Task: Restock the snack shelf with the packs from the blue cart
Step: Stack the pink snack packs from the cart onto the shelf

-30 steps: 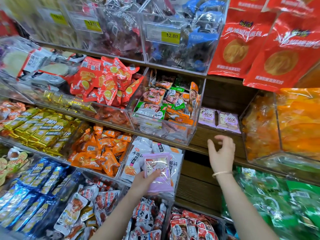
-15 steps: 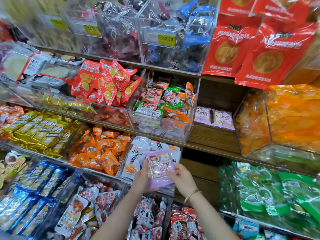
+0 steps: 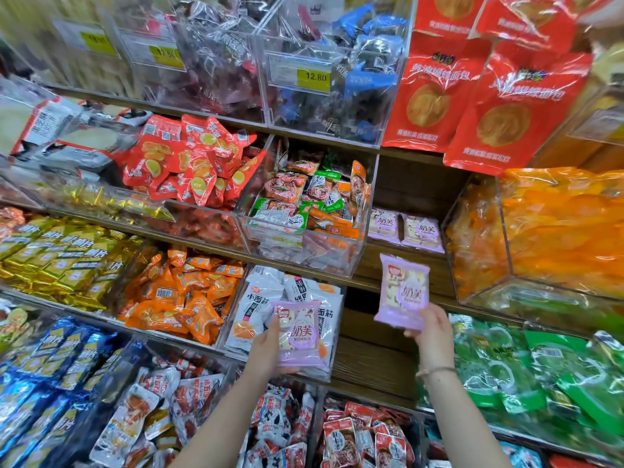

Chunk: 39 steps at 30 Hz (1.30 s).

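My left hand (image 3: 266, 349) holds a pale purple snack pack (image 3: 299, 332) low in front of the white-pack bin. My right hand (image 3: 434, 336) grips a second purple pack (image 3: 403, 292) by its lower edge and holds it upright, just below the wooden shelf (image 3: 408, 271). Two matching purple packs (image 3: 405, 229) lie side by side at the back of that bare wooden shelf gap. The blue cart is out of view.
A clear bin of green and orange packs (image 3: 304, 211) borders the gap on the left. A clear bin of orange dried fruit (image 3: 557, 231) borders it on the right. Red bags (image 3: 472, 89) hang above. Green packs (image 3: 540, 373) fill the lower right.
My right hand came down from the shelf to the pack at my left hand, took one purple pack off and now lifts it up and right towards the shelf gap.
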Tool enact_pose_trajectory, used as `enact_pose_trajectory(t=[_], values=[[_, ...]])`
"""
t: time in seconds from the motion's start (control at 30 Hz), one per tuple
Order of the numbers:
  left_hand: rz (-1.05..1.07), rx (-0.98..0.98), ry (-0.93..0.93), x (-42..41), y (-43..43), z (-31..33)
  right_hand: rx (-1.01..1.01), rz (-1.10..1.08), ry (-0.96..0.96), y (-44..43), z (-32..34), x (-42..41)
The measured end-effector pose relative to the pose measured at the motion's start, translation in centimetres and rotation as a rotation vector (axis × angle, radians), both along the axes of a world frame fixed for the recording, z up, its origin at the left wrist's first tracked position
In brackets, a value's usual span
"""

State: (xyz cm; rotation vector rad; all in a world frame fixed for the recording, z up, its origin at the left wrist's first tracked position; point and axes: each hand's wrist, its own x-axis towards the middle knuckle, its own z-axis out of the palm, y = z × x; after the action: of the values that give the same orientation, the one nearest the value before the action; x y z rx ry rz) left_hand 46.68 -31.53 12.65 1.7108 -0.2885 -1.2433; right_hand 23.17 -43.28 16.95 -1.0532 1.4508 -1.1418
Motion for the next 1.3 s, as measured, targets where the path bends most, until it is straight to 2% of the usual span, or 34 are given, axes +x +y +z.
enact_pose_trajectory(t=[0.1,0.23,0.4,0.47,0.53,0.6,0.67,0.73,0.87,0.93,1.03,1.17,1.3], values=[[-0.017,-0.002,-0.020,0.0,0.1,-0.1,-0.058,-0.007,0.069,-3.0,1.6,1.9],[-0.009,0.001,-0.029,-0.1,0.1,0.2,-0.078,0.056,0.317,-6.0,2.5,4.1],[-0.003,-0.009,0.026,-0.4,0.2,0.9,-0.056,0.280,0.880,-7.7,2.3,4.2],[-0.010,-0.010,0.007,-0.4,0.1,0.7,-0.017,0.354,0.927,-7.8,2.4,3.6],[0.004,-0.014,0.008,-0.4,0.1,0.5,-0.011,0.341,0.817,-7.2,2.4,3.1],[0.003,-0.021,-0.034,-0.3,0.1,0.1,-0.064,0.207,0.644,-5.5,2.1,3.0],[0.011,-0.037,-0.067,-0.3,0.1,-0.4,-0.137,0.109,0.557,-2.5,1.4,3.4],[0.026,-0.052,-0.072,-0.4,0.1,-0.6,-0.152,0.218,0.519,1.3,0.2,4.5],[0.003,-0.053,-0.065,-0.7,0.2,-0.1,-0.018,0.604,0.474,6.9,-2.0,7.9],[-0.010,-0.060,-0.084,-0.7,0.2,0.1,0.002,0.659,0.526,8.0,-2.6,9.1],[-0.095,-0.108,-0.239,-1.2,0.3,0.1,-0.074,0.605,0.563,8.9,-2.8,9.4],[-0.239,-0.193,-0.515,-2.3,0.3,0.5,0.031,0.503,0.218,9.7,-3.1,8.4],[-0.459,-0.297,-1.009,-2.8,-0.2,0.2,0.082,0.350,0.018,9.2,-3.3,6.2]])
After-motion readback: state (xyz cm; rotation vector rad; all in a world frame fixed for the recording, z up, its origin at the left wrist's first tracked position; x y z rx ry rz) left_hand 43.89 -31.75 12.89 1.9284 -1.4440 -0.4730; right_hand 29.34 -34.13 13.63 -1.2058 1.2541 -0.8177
